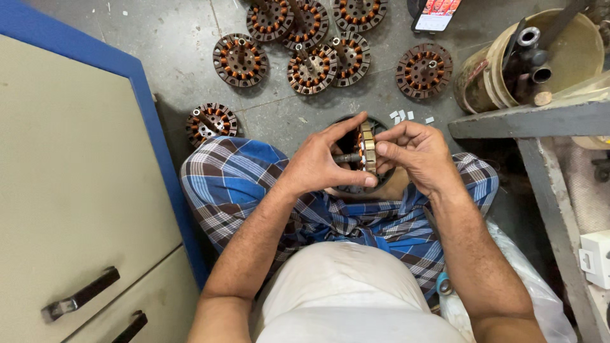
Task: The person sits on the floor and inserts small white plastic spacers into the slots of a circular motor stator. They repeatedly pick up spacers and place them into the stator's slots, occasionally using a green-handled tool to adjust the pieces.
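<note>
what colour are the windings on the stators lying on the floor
Copper-orange coils on the dark brown stators, clearest in the head view.

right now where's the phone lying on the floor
In the head view the dark phone with a lit screen lies at the top edge, right of centre, between the copper-wound round stators and the beige bucket.

stator [366, 147]: dull steel, copper windings | floor [178, 44]: rough concrete | cabinet [70, 190]: matt painted metal
</note>
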